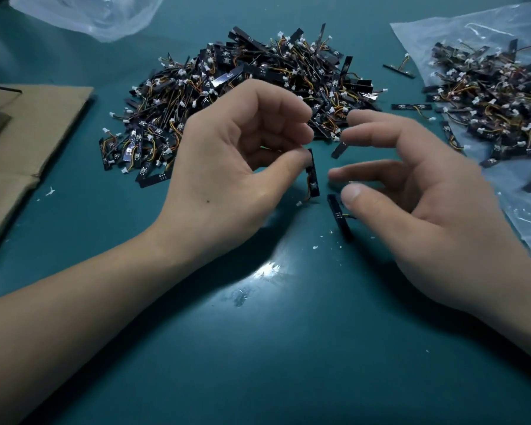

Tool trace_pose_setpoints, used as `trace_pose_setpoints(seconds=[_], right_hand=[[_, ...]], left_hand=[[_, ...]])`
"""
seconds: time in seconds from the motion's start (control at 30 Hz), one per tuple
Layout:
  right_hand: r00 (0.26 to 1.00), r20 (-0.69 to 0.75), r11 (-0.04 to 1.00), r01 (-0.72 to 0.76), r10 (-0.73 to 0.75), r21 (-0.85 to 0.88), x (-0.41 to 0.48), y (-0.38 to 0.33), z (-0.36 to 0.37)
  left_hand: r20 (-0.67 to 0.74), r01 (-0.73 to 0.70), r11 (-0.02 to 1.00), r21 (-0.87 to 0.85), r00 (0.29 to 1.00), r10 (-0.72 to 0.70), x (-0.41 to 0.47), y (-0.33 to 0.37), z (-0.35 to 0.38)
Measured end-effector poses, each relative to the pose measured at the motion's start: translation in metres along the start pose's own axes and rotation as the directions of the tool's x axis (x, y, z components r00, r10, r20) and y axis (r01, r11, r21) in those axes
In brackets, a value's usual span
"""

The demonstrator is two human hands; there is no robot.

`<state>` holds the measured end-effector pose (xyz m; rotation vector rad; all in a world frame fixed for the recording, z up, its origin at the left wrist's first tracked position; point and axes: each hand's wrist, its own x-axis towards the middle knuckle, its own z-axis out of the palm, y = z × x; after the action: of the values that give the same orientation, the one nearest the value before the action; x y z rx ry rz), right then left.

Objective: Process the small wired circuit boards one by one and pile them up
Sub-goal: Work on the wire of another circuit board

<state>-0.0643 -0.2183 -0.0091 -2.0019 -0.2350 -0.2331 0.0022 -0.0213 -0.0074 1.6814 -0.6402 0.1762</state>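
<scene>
Pinching one board (313, 179) by its upper end with the left hand (236, 161), thumb tip against curled fingers, strip hanging almost upright just above the table (258, 348), thin wire and white plug trailing below. Gripping nothing with the right hand (417, 204): fingers loose and spread, thumb just beside a second board (339, 217) lying below it; impossible to say whether touching. Beyond both hands, the middle heap (242, 96) of tangled boards; off to the right, the right heap (488, 96) on a clear plastic bag (442, 35); cardboard (28, 133) at far left. Probably featherlight, stiff along the dark strip, limp in the wires, and apt to snag neighbours by the plugs when pulled from a heap. Best taken by the long edges near one end, never by the wire, since the soldered joints look like the weak spot. On that glossy surface, likely to skate; better to pin with a fingertip before lifting.
</scene>
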Motion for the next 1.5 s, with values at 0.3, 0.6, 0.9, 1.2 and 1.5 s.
trace_pose_setpoints(seconds=[0.3,0.6,0.9,1.2,1.5], right_hand=[[0.999,0.024,0.960,0.051,-0.046,-0.274,0.004,-0.004,-0.001],[0.998,0.033,0.975,0.064,-0.058,-0.212,0.003,-0.005,-0.003],[0.997,0.063,0.994,0.038,-0.032,-0.098,0.002,-0.003,-0.006],[0.995,0.045,0.996,0.085,-0.084,-0.025,0.003,0.001,-0.008],[0.992,0.069,0.992,0.107,-0.102,-0.063,0.003,-0.001,-0.009]], left_hand=[[0.001,0.178,0.923,-0.341,0.982,-0.189,-0.004,0.004,0.012],[0.127,0.319,0.903,-0.289,0.947,-0.294,-0.001,0.007,0.009],[0.244,0.253,0.967,0.007,0.938,-0.247,-0.007,0.015,0.009],[0.279,0.154,0.982,0.107,0.944,-0.179,-0.009,0.020,0.010],[0.287,0.169,0.976,0.138,0.936,-0.202,-0.011,0.022,0.008]])
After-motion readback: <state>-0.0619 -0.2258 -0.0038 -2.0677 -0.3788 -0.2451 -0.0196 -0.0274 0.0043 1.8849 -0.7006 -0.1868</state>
